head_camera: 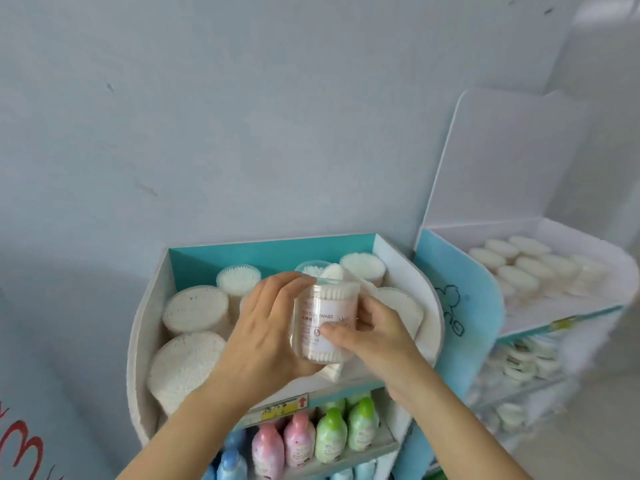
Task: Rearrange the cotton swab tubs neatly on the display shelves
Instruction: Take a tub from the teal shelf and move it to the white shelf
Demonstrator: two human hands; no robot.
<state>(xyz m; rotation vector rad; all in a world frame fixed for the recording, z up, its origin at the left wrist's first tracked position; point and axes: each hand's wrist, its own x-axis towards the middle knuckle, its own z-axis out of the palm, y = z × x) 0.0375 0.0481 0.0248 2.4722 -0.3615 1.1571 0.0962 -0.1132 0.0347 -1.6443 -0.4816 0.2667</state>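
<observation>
I hold a clear round cotton swab tub (323, 315) with a white label above the top shelf (273, 252) of a teal and white display stand. My left hand (266, 327) wraps its left side and bottom. My right hand (369, 332) grips its right side, thumb on the label. Other swab tubs stand on the shelf: two large ones at the left (195, 308) (183, 367), a smaller one behind (238, 277), and more at the back right (363, 266). Part of the shelf behind my hands is hidden.
A lower shelf holds pink (298, 438), green (343, 429) and blue (230, 462) bottles behind a yellow price tag (278, 408). A second stand (457, 306) at the right carries several white tubs (519, 268). A pale wall (242, 116) rises directly behind.
</observation>
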